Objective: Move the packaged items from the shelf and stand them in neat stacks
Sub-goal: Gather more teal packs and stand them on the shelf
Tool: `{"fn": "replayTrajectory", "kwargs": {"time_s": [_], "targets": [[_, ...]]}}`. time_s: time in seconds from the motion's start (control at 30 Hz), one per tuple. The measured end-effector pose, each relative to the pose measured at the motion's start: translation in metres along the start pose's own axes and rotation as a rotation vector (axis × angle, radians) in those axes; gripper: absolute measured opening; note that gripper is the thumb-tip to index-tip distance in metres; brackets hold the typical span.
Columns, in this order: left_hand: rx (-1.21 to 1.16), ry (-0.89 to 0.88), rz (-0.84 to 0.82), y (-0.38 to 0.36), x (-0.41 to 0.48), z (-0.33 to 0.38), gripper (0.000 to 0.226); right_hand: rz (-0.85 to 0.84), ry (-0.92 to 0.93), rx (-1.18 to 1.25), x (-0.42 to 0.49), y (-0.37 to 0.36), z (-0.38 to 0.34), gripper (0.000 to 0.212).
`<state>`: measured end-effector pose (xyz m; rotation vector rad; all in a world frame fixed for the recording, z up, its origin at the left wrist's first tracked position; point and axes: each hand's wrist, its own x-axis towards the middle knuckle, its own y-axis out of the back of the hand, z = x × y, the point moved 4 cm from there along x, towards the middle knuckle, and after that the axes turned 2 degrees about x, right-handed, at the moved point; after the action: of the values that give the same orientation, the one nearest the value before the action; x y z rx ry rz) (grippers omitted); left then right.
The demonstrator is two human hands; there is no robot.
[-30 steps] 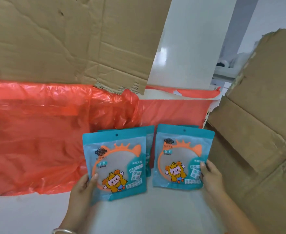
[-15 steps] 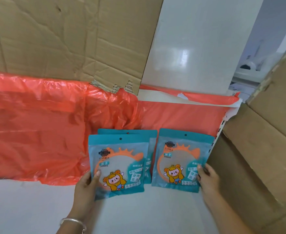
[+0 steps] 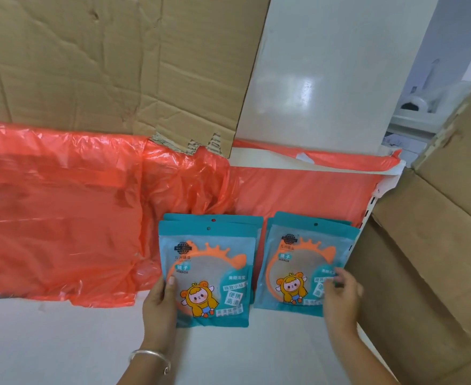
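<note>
- Behind the front teal plastic mirror packet [image 3: 209,273] in my left hand [image 3: 159,304], a second packet [image 3: 228,218] shows only its top strip.
- Blurred fingers [image 3: 337,276] of my right hand [image 3: 341,298] cover corner print on the right-hand teal packet [image 3: 298,259].

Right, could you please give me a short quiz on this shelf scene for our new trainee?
1. True or false: the left hand grips the left front packet.
2. What lies directly behind the right stack? A) orange plastic sheet B) glass door C) wire mesh
3. Fill in: the English word printed on both front packets is ____.
Key: 1 true; 2 A; 3 MIRROR.
</note>
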<state>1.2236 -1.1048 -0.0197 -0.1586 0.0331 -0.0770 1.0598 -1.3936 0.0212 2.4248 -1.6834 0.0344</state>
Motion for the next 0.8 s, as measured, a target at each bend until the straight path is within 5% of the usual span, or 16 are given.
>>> {"fn": "replayTrajectory", "kwargs": {"time_s": [0.13, 0.2, 0.47, 0.8], "targets": [[-0.039, 0.005, 0.0, -0.002, 0.001, -0.002, 0.028, -0.578, 0.05, -0.161, -0.055, -0.062, -0.01, 0.008], [-0.036, 0.014, -0.005, -0.003, 0.001, -0.002, 0.032, -0.709, 0.006, -0.204, -0.072, -0.089, -0.008, 0.012], [0.055, -0.051, -0.082, -0.007, 0.003, 0.008, 0.039, -0.467, 0.005, -0.09, -0.065, -0.11, -0.012, 0.013], [0.215, -0.062, -0.1, -0.005, 0.008, 0.01, 0.049, -0.471, -0.021, -0.137, -0.058, -0.108, -0.006, 0.007]]}}
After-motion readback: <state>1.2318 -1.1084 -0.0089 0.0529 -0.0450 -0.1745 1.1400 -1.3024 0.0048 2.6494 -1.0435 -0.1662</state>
